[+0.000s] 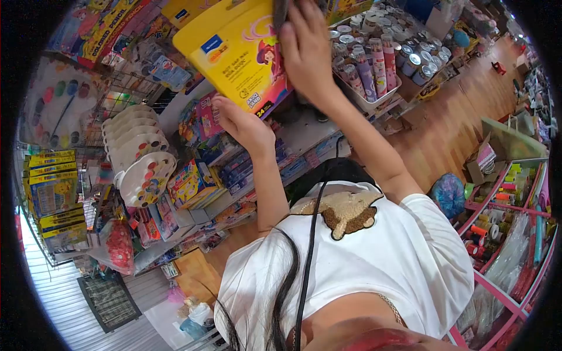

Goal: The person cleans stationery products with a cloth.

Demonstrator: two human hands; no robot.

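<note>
A large yellow box (234, 58) of crayons with a purple-haired cartoon figure is held up tilted at the top centre. My left hand (249, 130) grips its lower edge, thumb at the front and the other fingers partly hidden. On the box's upper right side lies my right hand (305, 55), its fingers bent over a dark grey cloth-like piece (280, 13), partly cut off by the top of the frame. Behind the box, more boxed goods (208, 117) stand on the shelf.
White paint palettes (153, 169) and yellow packs (54, 187) hang at the left. Tubes and tins (377, 67) fill a white basket at the upper right. A pink-edged rack (506, 207) stands right, near a blue bag (448, 195) on the wooden floor (439, 117).
</note>
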